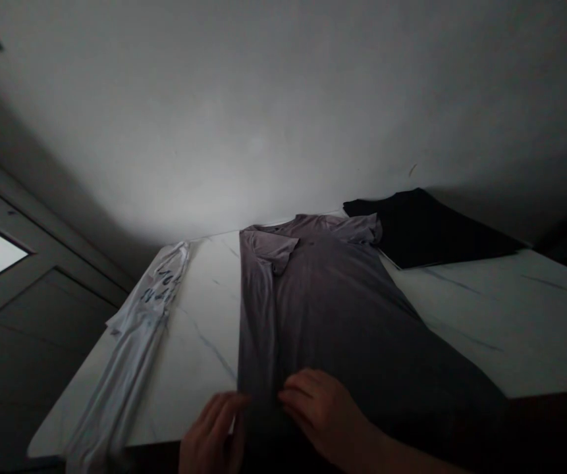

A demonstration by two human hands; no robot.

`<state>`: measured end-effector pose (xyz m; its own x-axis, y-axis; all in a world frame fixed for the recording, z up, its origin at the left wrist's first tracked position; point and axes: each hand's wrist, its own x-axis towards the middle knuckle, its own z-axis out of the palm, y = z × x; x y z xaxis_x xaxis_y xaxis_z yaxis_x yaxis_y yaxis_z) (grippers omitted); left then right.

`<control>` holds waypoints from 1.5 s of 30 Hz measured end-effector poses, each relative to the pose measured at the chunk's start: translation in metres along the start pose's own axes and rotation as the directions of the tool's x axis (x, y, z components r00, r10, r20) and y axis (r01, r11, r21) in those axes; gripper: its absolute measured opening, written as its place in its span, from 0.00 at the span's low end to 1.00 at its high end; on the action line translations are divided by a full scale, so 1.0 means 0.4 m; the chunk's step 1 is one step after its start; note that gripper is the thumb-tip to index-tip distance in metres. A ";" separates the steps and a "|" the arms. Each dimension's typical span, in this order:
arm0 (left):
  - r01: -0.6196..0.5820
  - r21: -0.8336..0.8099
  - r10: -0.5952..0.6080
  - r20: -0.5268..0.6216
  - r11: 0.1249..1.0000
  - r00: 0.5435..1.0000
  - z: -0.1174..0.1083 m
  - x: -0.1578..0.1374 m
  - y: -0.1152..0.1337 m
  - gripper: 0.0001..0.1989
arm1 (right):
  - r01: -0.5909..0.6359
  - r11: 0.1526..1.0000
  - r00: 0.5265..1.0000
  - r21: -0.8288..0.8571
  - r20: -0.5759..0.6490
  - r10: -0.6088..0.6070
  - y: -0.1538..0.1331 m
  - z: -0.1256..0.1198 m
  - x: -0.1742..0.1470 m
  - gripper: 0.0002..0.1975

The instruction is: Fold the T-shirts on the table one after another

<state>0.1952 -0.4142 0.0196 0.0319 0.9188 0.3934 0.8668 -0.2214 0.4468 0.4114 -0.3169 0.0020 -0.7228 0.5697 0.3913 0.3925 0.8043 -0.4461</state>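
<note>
A grey T-shirt [342, 316] lies spread on a white marbled table, its neck toward the wall. Its left side is folded inward in a long strip, and that sleeve lies back over the strip. At the near left edge of the cloth, my left hand [214, 431] has its fingers curled and closed on the fabric. My right hand [323, 408] pinches the cloth near the inner edge of the folded strip, a short way to the right. The shirt's near hem is dark and hard to make out.
A white garment with dark lettering [139, 322] lies in a narrow strip along the table's left side. Folded black cloth [441, 227] sits at the back right, partly under the grey sleeve. The marbled table [204, 329] meets a pale wall [263, 118]; a panelled door [41, 316] stands left.
</note>
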 end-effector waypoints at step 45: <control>-0.062 0.458 -0.030 0.190 0.887 0.981 0.208 0.450 -0.056 0.29 | 0.074 0.956 0.992 -0.285 0.124 -0.040 -0.051 0.062 -0.029 0.36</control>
<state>0.2228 -0.2166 0.0138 0.0999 0.9703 0.2203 0.9946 -0.1034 0.0044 0.3975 -0.3441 -0.0133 -0.8026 0.5120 0.3060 0.4839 0.8589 -0.1678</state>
